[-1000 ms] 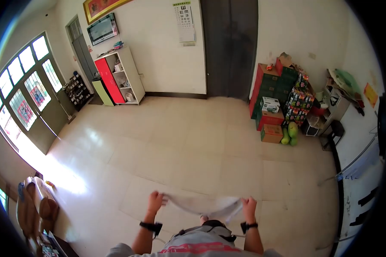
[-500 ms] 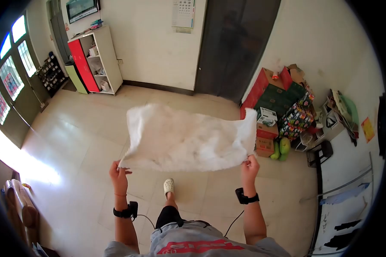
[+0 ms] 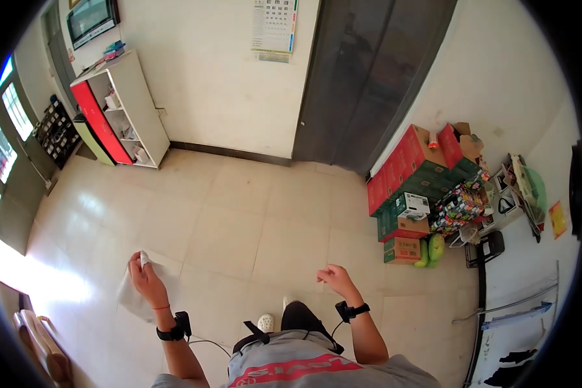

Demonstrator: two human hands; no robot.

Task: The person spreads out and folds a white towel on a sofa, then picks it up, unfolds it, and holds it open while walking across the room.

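Note:
A white towel [image 3: 132, 294] hangs bunched from my left hand [image 3: 149, 282], its corner pinched at the fingertips and the rest drooping behind the hand above the floor. Part of the towel is hidden by that hand and wrist. My right hand [image 3: 339, 283] is held in front of me to the right, fingers curled in, with no item visible in it. Each wrist wears a black strap with a small device, and a cable runs from each toward my body.
Stacked red and green boxes [image 3: 407, 168] stand by the right wall, with green melons [image 3: 436, 249] beside them. A dark door [image 3: 368, 84] is ahead. At the far left are a red and white cabinet [image 3: 142, 107] and a shoe rack [image 3: 57, 132]. Wooden furniture [image 3: 42, 343] sits at lower left.
The towel was stretched wide between both hands; now my right hand has let go and it hangs from the left. My left hand moved out left and my right hand lowered inward.

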